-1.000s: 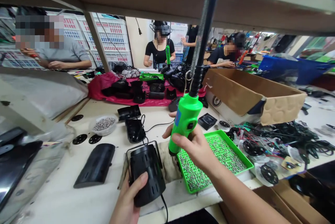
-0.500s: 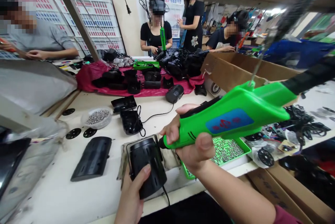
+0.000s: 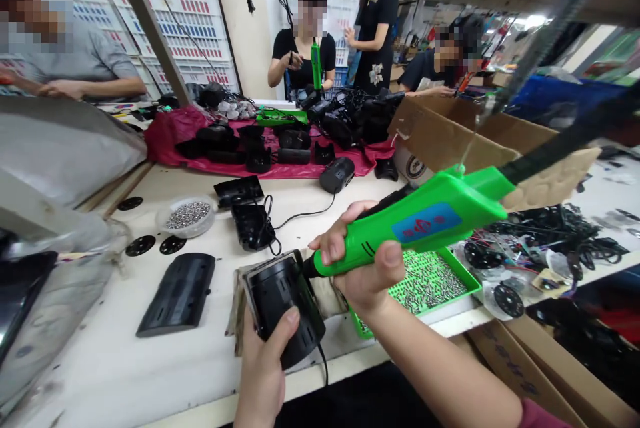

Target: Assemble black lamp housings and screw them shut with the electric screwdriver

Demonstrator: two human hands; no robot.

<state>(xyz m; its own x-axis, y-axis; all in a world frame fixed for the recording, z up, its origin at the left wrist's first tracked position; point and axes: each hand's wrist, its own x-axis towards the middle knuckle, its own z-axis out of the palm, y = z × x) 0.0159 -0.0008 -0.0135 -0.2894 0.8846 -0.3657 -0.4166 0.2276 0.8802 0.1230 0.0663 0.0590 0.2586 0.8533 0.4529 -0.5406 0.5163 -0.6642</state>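
My left hand (image 3: 267, 355) grips a black cylindrical plastic housing (image 3: 287, 305) with slots and a cord, thumb on top. The housing rests tilted against a cloth-padded block (image 3: 327, 298) at the table's front edge. My right hand (image 3: 363, 275) is wrapped round a green electric screwdriver (image 3: 425, 221), which hangs from a cable. Its dark tip meets the upper right side of the housing; the exact contact point is hidden. Under the screwdriver sits a green tray of screws (image 3: 435, 281). A curved black cover (image 3: 177, 295) lies left of my left hand.
A clear bowl of small metal parts (image 3: 190, 216) and black discs (image 3: 141, 245) lie to the left. Black housings (image 3: 250, 225) stand behind. A pink cloth (image 3: 165, 138) bears several more. A cardboard box (image 3: 450, 125) stands back right, near wires (image 3: 545, 235). Co-workers sit across the table.
The back end of the screwdriver has swung left and slightly down. My left hand and the housing have shifted a little to the right. A person opposite has raised a hand.
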